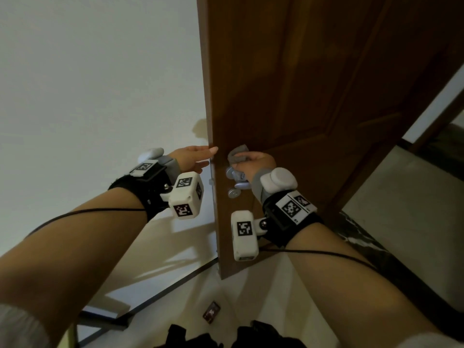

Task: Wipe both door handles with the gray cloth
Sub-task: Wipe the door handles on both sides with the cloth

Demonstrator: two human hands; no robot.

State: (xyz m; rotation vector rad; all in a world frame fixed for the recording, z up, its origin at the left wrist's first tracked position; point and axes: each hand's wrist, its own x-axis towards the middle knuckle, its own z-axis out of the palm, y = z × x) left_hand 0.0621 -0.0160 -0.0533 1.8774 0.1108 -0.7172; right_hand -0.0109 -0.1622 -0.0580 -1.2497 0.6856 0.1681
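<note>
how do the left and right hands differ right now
The left hand is open, fingers flat against the brown door edge; the right hand is closed around the gray cloth, above the silver door handle. The left holds nothing. Both wear black wrist straps with white marker cubes.

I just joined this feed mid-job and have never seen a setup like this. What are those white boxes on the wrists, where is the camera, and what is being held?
The one picture comes from a camera on the person's head, looking down along both arms. The white cubes strapped to the wrists carry printed black-and-white markers. The right hand holds the gray cloth just above the silver door handle on the brown door. The left hand lies open, fingers on the door's edge. A small dark object lies on the floor.
</note>
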